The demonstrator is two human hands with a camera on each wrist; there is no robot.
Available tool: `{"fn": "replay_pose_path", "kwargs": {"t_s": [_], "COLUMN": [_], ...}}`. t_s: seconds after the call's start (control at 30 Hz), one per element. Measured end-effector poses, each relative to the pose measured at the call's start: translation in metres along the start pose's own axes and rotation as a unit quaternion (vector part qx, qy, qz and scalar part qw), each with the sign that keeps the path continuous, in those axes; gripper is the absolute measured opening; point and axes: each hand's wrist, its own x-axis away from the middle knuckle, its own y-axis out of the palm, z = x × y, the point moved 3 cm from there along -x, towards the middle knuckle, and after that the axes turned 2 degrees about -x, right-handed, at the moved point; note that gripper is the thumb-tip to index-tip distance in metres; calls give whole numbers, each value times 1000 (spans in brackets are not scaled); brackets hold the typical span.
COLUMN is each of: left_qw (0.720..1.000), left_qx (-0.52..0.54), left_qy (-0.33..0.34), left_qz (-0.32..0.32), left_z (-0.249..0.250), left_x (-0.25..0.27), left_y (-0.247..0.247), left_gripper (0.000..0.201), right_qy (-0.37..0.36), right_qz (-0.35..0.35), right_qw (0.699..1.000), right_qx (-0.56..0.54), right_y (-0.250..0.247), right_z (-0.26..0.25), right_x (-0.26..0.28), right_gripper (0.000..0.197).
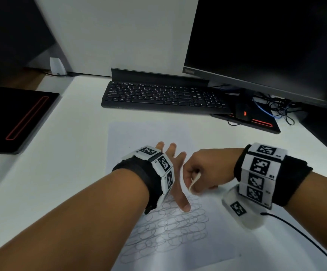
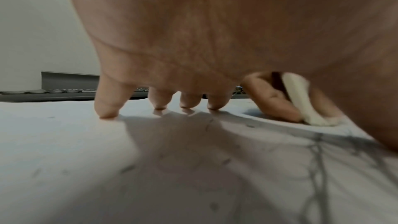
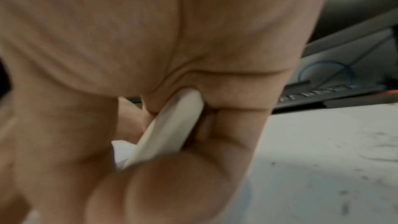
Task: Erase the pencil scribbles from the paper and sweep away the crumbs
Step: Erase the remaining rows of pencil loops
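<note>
A white paper sheet point(image 1: 151, 133) lies on the desk with looping pencil scribbles point(image 1: 174, 227) over its near half; its far half looks blank. My left hand point(image 1: 175, 167) is spread on the sheet, its straight fingertips point(image 2: 106, 111) pressing down, thumb near the scribbles. My right hand point(image 1: 201, 173) grips a white eraser point(image 1: 194, 181), whose lower end point(image 2: 312, 117) meets the paper right beside the left hand. In the right wrist view the eraser point(image 3: 172, 129) is pinched between thumb and curled fingers. Small dark crumbs point(image 2: 127, 168) dot the paper.
A black keyboard point(image 1: 162, 94) sits beyond the sheet, with a monitor point(image 1: 266, 36) at the back right. A black mouse point(image 1: 241, 113) on a pad and tangled cables point(image 1: 279, 108) lie right of the keyboard. A dark pad point(image 1: 16, 116) lies at the left.
</note>
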Motion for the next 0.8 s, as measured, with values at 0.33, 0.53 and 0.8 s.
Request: {"fn": "replay_pose_path", "kwargs": {"t_s": [0.33, 0.53, 0.8], "left_qw": [1000, 1000, 1000], "left_qx": [-7, -7, -7], "left_qy": [-3, -5, 0], "left_qz": [-10, -12, -8], "left_z": [2, 1, 2], "left_x": [3, 4, 5], "left_y": [-1, -1, -1], "left_gripper": [137, 138, 137], "right_qy": [-2, 1, -1], "right_qz": [12, -7, 6], "right_qw": [1000, 1000, 1000], "right_qx": [8, -7, -6], "right_y": [-3, -2, -2], "right_z": [3, 4, 8], "right_x": [2, 4, 5], "right_gripper": [9, 7, 7]}}
